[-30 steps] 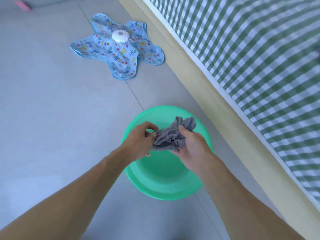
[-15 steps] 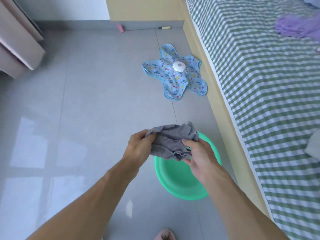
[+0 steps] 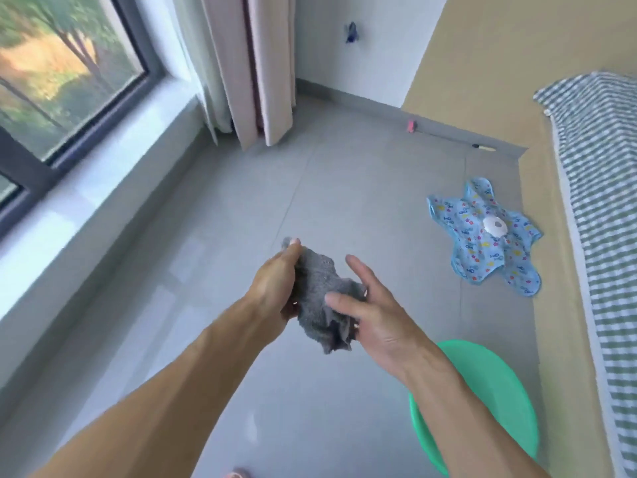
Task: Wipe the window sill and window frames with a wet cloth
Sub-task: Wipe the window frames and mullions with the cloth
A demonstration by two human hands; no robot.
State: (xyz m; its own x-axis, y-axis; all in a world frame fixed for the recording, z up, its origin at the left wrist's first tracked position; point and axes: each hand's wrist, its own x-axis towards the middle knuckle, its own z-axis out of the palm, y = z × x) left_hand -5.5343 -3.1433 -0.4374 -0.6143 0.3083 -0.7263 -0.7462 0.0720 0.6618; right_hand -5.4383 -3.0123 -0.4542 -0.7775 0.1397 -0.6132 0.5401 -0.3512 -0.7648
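While your left hand (image 3: 275, 288) gripped the gray cloth (image 3: 319, 298), your right hand (image 3: 374, 312) lay spread against it, thumb touching; the green basin (image 3: 496, 401) sat at five o'clock.

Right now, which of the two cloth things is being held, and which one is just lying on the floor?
The grey cloth is held, gripped by the left hand. The blue patterned one lies flat on the floor beside the bed.

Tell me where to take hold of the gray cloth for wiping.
Grip the gray cloth at its bunched upper part, where the left hand already holds it. Its lower end hangs loose, so the right hand can gather that end from the right side.
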